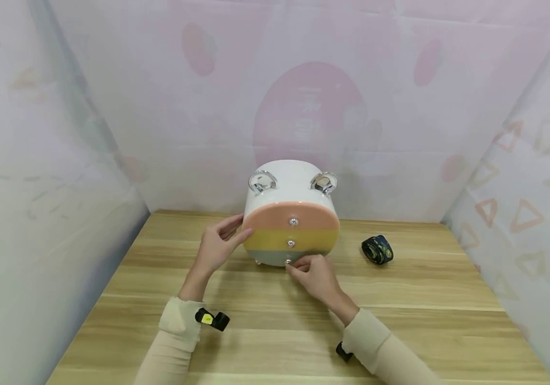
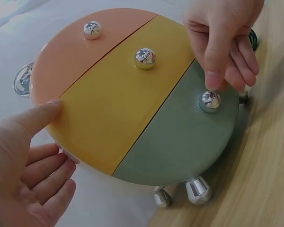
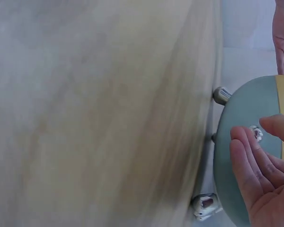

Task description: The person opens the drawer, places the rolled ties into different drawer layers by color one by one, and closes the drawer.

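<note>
the box [image 1: 294, 177] stands upright on silver feet [image 2: 199, 190] near the back of the wooden table [image 1: 255, 345], its striped front turned toward the person, presumably so that both hands can reach the drawers squarely. the orange drawer [image 2: 78, 59], yellow drawer [image 2: 113, 106] and green drawer [image 2: 175, 142] all sit flush, each with a round silver knob. the left hand [image 1: 216, 247] is at the box's left side, its thumb spread apart from the fingers: the thumb tip rests on the front edge by the yellow drawer, while the fingers lie extended along the side, some not plainly touching it. that light hold looks meant to steady the box. the right hand [image 1: 317, 278] is at the lowest knob [image 2: 209, 101], on the green drawer, coming in low from the right, which leaves the upper drawers uncovered. its thumb and nearly straight fingers stand a little apart, the knob lying between them in the right wrist view; the thumb tip seems to meet the knob, but no firm pinch shows, and i cannot tell whether the fingers touch it. a rolled strap [image 1: 378, 249] lies apart to the right.
</note>
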Tool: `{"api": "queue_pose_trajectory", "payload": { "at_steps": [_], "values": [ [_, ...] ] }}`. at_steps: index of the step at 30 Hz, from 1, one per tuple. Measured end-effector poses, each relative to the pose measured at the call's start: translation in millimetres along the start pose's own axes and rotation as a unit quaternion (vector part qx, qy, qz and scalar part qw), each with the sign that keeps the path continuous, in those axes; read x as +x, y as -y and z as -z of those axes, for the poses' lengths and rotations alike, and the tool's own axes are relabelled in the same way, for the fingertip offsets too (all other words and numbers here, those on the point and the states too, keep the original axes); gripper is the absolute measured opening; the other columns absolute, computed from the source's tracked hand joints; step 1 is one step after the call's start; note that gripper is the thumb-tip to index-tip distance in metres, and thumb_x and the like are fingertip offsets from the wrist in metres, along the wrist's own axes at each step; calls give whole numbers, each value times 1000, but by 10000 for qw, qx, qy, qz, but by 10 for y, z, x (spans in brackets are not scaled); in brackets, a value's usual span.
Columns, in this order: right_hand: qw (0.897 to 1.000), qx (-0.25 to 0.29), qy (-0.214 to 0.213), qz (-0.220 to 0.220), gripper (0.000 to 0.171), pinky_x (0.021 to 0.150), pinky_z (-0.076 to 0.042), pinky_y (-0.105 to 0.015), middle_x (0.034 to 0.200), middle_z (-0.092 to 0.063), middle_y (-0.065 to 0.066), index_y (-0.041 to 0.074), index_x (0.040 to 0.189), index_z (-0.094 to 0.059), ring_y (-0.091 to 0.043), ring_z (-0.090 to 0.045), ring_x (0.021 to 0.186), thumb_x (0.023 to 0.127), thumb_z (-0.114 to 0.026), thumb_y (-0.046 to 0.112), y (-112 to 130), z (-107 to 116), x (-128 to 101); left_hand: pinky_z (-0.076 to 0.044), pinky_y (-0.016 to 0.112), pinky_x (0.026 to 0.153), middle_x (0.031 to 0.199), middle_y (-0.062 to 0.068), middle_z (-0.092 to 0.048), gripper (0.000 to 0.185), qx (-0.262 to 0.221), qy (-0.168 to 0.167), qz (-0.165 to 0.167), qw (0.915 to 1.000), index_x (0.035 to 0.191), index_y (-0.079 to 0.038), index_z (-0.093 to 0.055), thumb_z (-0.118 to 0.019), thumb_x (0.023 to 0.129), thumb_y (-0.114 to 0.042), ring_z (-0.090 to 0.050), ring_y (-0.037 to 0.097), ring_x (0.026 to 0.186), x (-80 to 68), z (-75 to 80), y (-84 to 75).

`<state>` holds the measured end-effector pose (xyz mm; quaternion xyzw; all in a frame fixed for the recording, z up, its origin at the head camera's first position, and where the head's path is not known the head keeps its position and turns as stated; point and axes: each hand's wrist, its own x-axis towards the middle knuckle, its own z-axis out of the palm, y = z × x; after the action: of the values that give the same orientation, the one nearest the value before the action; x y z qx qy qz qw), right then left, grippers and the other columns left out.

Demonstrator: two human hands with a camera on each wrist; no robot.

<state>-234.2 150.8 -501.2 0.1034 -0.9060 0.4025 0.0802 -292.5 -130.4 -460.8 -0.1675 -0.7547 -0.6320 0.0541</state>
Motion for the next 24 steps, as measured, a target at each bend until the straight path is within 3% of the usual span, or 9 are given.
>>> {"api": "queue_pose_trajectory", "payload": {
  "at_steps": [8, 16, 24],
  "values": [
    [9998, 115, 103, -157, 17, 51, -53, -19, 73, -80, 1, 12, 83, -83, -1, -68, 60, 92, -83, 26, 13, -132, 28, -51, 43, 117, 148, 12, -65, 59, -45, -124, 8, 9999, 143, -12, -66, -84, 92, -37, -61, 26, 140, -7, 28, 15],
    [9990, 242, 262, -269, 21, 45, -47, -19, 71, -79, -7, 7, 80, -82, -16, -73, 59, 94, -82, 24, 36, -154, 71, -53, 34, 115, 149, 11, -65, 59, -73, -144, 43, 9999, 143, -13, -66, -84, 93, -38, -61, 25, 141, -12, -7, -3],
    [9995, 52, 147, -277, 43, 39, -32, -16, 61, -75, -7, 4, 60, -76, -4, -62, 45, 97, -78, 26, 79, -165, 105, -53, 36, 115, 150, 11, -64, 62, -49, -92, 169, 9998, 145, -12, -65, -83, 93, -40, -60, 25, 141, -10, -34, -13]
  ]
}}
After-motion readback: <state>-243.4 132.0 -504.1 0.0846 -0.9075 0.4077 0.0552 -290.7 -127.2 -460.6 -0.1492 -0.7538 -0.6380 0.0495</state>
